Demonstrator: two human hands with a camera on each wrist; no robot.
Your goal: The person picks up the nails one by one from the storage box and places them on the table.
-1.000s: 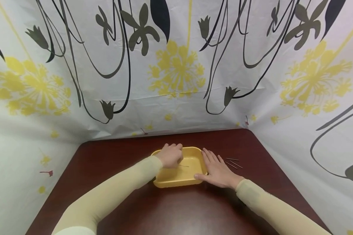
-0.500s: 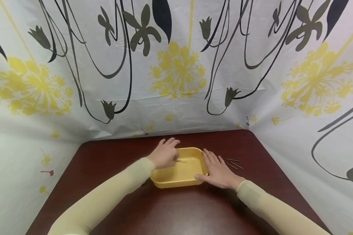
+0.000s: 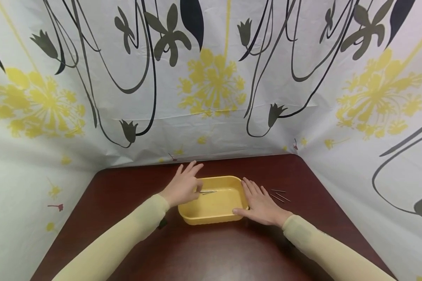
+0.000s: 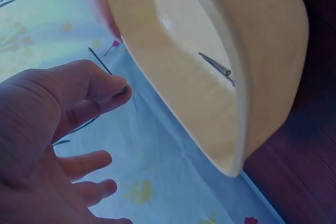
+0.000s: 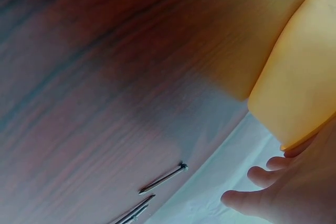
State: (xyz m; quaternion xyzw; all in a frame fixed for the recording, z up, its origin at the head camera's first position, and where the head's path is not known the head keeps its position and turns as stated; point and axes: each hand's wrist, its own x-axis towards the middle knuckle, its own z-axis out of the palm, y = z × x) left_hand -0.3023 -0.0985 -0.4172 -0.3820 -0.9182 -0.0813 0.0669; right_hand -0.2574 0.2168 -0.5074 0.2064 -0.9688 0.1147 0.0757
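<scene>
A shallow yellow plastic tray stands on the table. Over its left end is my left hand, thumb and index finger pinching a thin nail, with the other fingers spread. The nail's dark end shows at the fingertips in the left wrist view. Inside the tray, near the back, lie a few nails, seen also in the left wrist view as grey nails. My right hand rests flat along the tray's right rim, fingers straight and thumb over the near corner.
Several loose nails lie on the dark red-brown table, just right of my right hand; one nail shows closely in the right wrist view. A patterned white cloth hangs behind the table and along both sides.
My left hand has moved left from the tray's middle to its left end, and its outer fingers have spread. More of the tray's floor and nails now shows. My right hand has stayed put.
</scene>
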